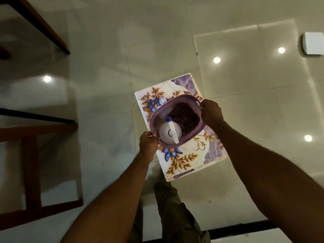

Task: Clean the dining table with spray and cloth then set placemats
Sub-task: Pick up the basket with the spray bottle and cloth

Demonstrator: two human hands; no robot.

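Observation:
A purple woven plastic basket [192, 102] sits on a floral placemat [184, 162] that lies on the glossy floor. Inside the basket, at its near-left end, stands a white spray bottle [164, 133] with a white trigger head and a blue nozzle tip. My left hand [148, 144] grips the basket's near-left rim. At the far-right end my right hand [211, 113] grips the basket's handle. No cloth shows in the basket.
Wooden furniture legs and rails [31, 165] stand at the left, with another dark-tipped leg [52, 35] at the upper left. A white box-like object [313, 43] lies at the far right. My trouser leg [175, 207] is below the placemat. Ceiling lights reflect on the pale tiles [245, 120].

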